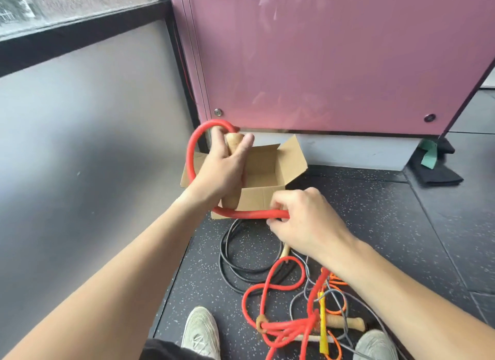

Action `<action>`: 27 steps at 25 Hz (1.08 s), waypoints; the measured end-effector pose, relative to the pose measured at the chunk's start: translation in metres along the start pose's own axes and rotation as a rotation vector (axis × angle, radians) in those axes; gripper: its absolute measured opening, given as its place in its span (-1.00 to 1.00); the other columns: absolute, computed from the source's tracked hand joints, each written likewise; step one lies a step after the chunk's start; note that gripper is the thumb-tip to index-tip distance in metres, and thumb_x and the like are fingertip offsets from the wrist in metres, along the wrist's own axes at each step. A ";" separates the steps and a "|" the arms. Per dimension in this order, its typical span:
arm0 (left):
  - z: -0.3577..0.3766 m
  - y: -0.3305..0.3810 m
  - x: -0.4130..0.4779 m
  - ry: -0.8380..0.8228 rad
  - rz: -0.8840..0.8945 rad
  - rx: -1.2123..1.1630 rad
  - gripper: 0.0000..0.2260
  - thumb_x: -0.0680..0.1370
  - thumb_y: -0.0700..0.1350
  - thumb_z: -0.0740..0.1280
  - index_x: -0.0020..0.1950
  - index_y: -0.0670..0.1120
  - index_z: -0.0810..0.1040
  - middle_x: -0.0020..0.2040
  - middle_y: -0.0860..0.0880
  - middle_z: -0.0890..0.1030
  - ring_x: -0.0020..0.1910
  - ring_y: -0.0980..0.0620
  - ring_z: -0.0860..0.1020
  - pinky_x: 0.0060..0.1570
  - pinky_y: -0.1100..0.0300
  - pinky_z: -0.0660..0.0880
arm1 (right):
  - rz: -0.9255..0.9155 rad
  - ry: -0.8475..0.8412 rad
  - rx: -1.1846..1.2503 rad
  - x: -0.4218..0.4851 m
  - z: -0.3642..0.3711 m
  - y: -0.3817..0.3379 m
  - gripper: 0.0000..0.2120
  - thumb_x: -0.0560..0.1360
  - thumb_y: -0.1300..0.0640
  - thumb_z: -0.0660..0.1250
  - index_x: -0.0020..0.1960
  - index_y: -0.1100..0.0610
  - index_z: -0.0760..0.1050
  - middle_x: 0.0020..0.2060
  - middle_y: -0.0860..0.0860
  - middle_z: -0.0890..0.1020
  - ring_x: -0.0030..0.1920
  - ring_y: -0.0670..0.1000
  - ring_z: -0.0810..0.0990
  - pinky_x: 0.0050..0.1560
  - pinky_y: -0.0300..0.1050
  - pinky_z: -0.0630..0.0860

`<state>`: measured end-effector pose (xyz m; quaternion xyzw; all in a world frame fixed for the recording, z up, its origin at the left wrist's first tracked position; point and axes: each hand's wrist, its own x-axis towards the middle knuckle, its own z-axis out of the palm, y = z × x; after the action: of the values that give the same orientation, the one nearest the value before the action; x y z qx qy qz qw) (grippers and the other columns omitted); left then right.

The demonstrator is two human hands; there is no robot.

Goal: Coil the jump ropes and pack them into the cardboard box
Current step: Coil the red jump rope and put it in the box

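My left hand (223, 169) grips the wooden handle (232, 201) of a red jump rope (191, 156) above the open cardboard box (270, 169). The rope loops from the handle's top round the left of my hand and runs under it to my right hand (302, 220), which pinches it in front of the box. The box stands on the floor against the pink panel, flaps up, its visible inside bare. More of the red rope (270, 290) lies tangled on the floor below my right arm.
A black rope (227, 263) lies coiled in front of the box. Orange and grey ropes and a wooden handle (345, 323) are tangled by my right shoe (375, 346). My left shoe (201, 333) is near. A pink panel (334, 59) and a frosted glass wall (88, 145) bound the corner.
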<state>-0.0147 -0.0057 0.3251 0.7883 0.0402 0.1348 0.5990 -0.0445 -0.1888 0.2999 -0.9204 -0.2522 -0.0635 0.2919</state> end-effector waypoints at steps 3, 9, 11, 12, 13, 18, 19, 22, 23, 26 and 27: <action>0.016 0.008 -0.016 -0.337 -0.169 0.201 -0.67 0.63 0.21 0.25 0.13 -0.02 0.31 -0.27 -0.10 0.48 -0.46 0.00 0.47 -0.44 0.14 0.47 | 0.063 0.163 -0.021 0.005 -0.004 0.006 -0.79 0.39 0.03 0.42 -0.31 0.09 0.45 -0.48 0.00 0.54 -0.35 0.20 0.53 -0.35 -0.05 0.52; 0.027 0.045 -0.034 -0.715 -0.257 0.307 -0.54 0.41 0.30 0.48 -0.04 -0.02 0.40 -0.30 -0.07 0.49 -0.43 -0.01 0.46 -0.35 0.08 0.51 | 0.069 0.330 -0.073 0.018 -0.026 0.026 -0.78 0.33 0.03 0.47 -0.30 0.10 0.46 -0.46 0.06 0.56 -0.38 0.23 0.53 -0.43 -0.06 0.44; 0.031 0.047 -0.032 -0.697 -0.331 0.383 -0.52 0.38 0.20 0.56 -0.01 -0.05 0.40 -0.30 -0.06 0.49 -0.42 -0.01 0.47 -0.36 0.09 0.51 | 0.077 0.321 -0.083 0.021 -0.029 0.030 -0.78 0.24 0.17 0.51 -0.33 0.06 0.45 -0.49 -0.02 0.54 -0.41 0.16 0.52 -0.44 -0.07 0.48; 0.035 0.046 -0.033 -0.705 -0.397 0.442 -0.54 0.40 0.18 0.55 0.01 -0.06 0.41 -0.29 -0.06 0.48 -0.41 -0.01 0.46 -0.37 0.12 0.50 | 0.062 0.335 -0.090 0.022 -0.030 0.032 -0.73 0.24 0.22 0.52 -0.36 0.03 0.43 -0.51 -0.04 0.53 -0.43 0.12 0.52 -0.44 -0.06 0.49; 0.039 0.047 -0.036 -0.735 -0.470 0.486 -0.60 0.46 0.14 0.50 0.02 -0.07 0.41 -0.30 -0.07 0.46 -0.42 -0.01 0.45 -0.36 0.15 0.48 | 0.028 0.354 -0.097 0.023 -0.031 0.033 -0.71 0.24 0.27 0.52 -0.36 0.02 0.42 -0.50 -0.05 0.53 -0.42 0.11 0.52 -0.43 -0.05 0.50; 0.038 0.060 -0.052 -1.124 -0.574 0.013 -0.78 0.57 -0.11 0.33 -0.21 -0.07 0.33 -0.46 -0.01 0.33 -0.56 0.07 0.34 -0.47 0.26 0.39 | 0.035 0.508 -0.132 0.024 -0.043 0.047 -0.82 0.30 0.21 0.42 -0.31 0.08 0.41 -0.48 -0.03 0.53 -0.41 0.17 0.50 -0.41 -0.07 0.42; 0.034 0.063 -0.054 -1.163 -0.547 -0.204 -0.77 0.50 -0.13 0.38 -0.21 -0.07 0.33 -0.47 -0.01 0.33 -0.58 0.08 0.34 -0.49 0.27 0.39 | 0.112 0.483 -0.033 0.020 -0.039 0.047 -0.83 0.31 0.14 0.42 -0.32 0.08 0.41 -0.50 -0.05 0.51 -0.43 0.11 0.49 -0.41 -0.11 0.37; 0.021 0.071 -0.041 -0.871 -0.330 -0.888 -0.69 0.32 -0.25 0.49 -0.18 -0.06 0.36 -0.48 0.03 0.33 -0.60 0.13 0.32 -0.53 0.31 0.37 | 0.380 0.070 0.203 0.005 -0.002 0.034 -0.74 0.35 -0.02 0.48 -0.34 0.09 0.47 -0.47 -0.10 0.53 -0.36 -0.02 0.55 -0.37 -0.22 0.33; 0.013 0.073 -0.034 -0.666 -0.210 -0.978 -0.71 0.36 -0.28 0.44 -0.18 -0.04 0.35 -0.48 0.05 0.31 -0.61 0.14 0.30 -0.53 0.30 0.34 | 0.380 -0.074 0.199 0.001 0.010 0.027 -0.71 0.36 -0.04 0.51 -0.35 0.07 0.46 -0.46 -0.10 0.53 -0.34 -0.03 0.55 -0.35 -0.20 0.35; -0.006 0.068 -0.015 -0.068 -0.006 -0.900 -0.77 0.52 -0.25 0.31 -0.17 0.00 0.29 -0.44 0.05 0.25 -0.56 0.11 0.22 -0.47 0.26 0.27 | 0.244 -0.154 0.178 -0.002 0.017 0.005 -0.65 0.42 -0.07 0.46 -0.33 0.06 0.36 -0.44 -0.07 0.49 -0.35 0.00 0.47 -0.30 -0.09 0.37; -0.008 0.066 -0.012 0.055 -0.007 -0.927 -0.73 0.56 -0.23 0.32 -0.20 0.01 0.27 -0.43 0.05 0.26 -0.54 0.10 0.21 -0.45 0.25 0.25 | 0.227 -0.203 0.171 -0.002 0.017 0.000 -0.65 0.43 -0.08 0.45 -0.32 0.05 0.35 -0.43 -0.07 0.49 -0.35 0.01 0.46 -0.29 -0.09 0.38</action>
<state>-0.0348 -0.0191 0.3879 0.4334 -0.0058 0.1571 0.8874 -0.0472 -0.1802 0.2857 -0.9165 -0.1795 0.0849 0.3474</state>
